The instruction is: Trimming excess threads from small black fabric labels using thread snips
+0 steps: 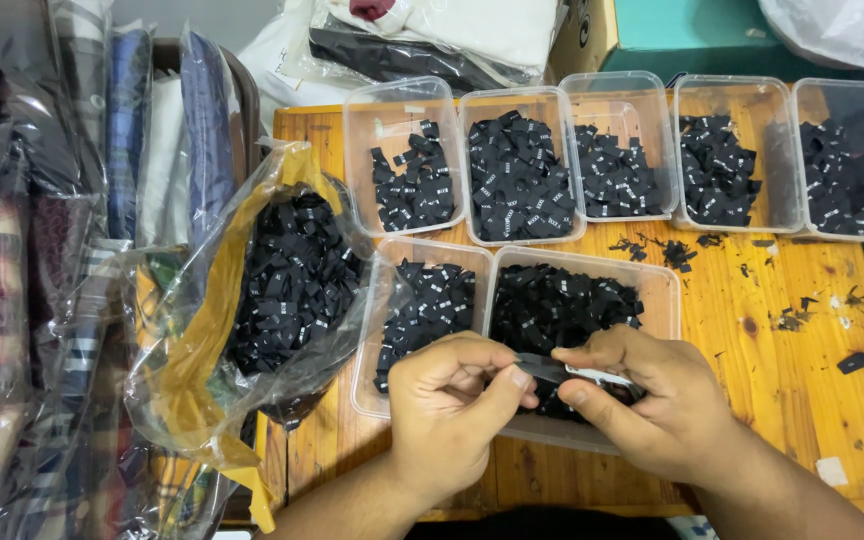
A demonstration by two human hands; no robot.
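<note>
Your left hand (452,410) and right hand (642,405) meet over the near edge of a clear tub (652,300), both pinched shut on the same small black label (542,368), thumb and fingers from each side; the right also seems to have a thin pale strip (602,377) under its thumb, hard to tell what it is. That tub is packed with more black labels with tiny white marks, and your hands cover its front half. Just left of it, touching, sits a second tub (377,330) about half full of the same stuff. Behind them a row of five tubs (567,90) runs along the back of the wooden table (802,380), each with its own pile. Left of your left hand there's a crinkly plastic bag (202,340) with a yellow edge, open and full of labels, sagging against the second tub and hanging off the table edge, so that side is crowded. Further left are folded shirts in plastic sleeves (12,300). Loose black scraps (672,250) lie scattered on the bare wood to your right. Up top there's a teal box (692,30) and bagged white clothes (452,30).
</note>
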